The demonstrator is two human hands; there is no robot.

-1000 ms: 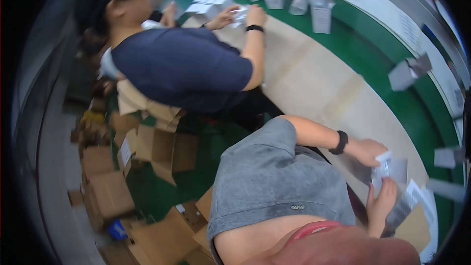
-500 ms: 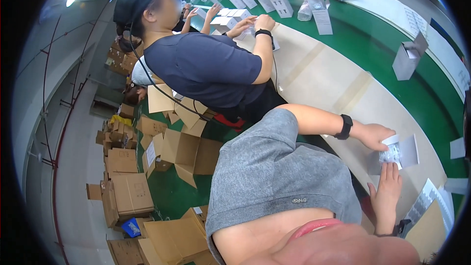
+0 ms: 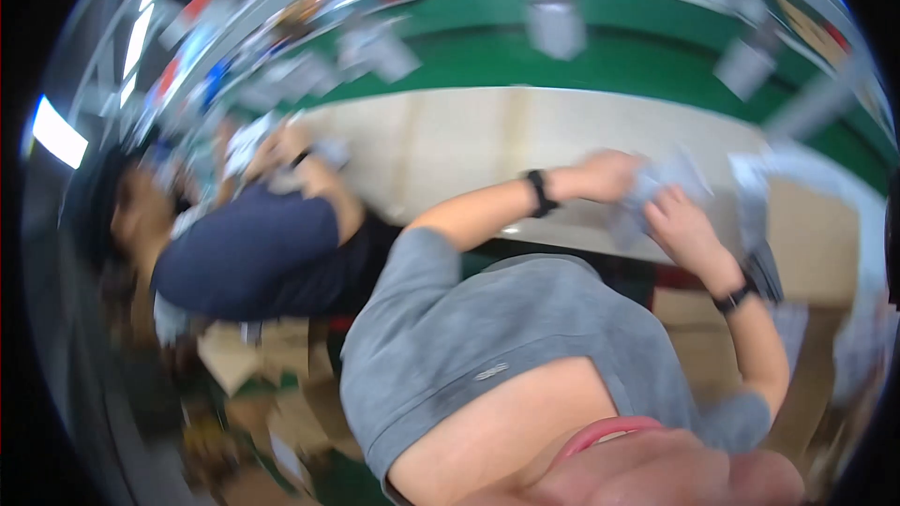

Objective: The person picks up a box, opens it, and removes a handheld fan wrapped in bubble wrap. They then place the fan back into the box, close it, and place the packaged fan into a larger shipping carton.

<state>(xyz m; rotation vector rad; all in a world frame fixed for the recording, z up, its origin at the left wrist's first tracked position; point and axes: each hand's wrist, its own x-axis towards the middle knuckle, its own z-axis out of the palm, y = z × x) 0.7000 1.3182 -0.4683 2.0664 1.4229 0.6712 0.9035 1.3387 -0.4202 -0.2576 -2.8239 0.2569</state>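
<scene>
Motion smears the whole view. A small white box (image 3: pixel 682 173) with its flaps raised is between my two hands, over the right part of the pale work table (image 3: pixel 450 145). My left hand (image 3: pixel 607 175) is closed at the box's left side. On its near right side, my right hand (image 3: pixel 686 230) has its fingers bent against the box. What lies inside is too blurred to make out. Both my wrists wear dark bands.
At left a co-worker in a dark blue shirt (image 3: pixel 253 248) bends over the same table, hands on pale items. Beyond it runs a green belt (image 3: pixel 478 52) carrying several white boxes (image 3: pixel 557 28). Brown cardboard (image 3: pixel 811 239) lies at right; cardboard boxes (image 3: pixel 272 417) stand behind the co-worker.
The view has swung, so the table now runs across it and the co-worker sits lower left. My right hand has moved from flat fingers on the box's contents to bent fingers at its side.
</scene>
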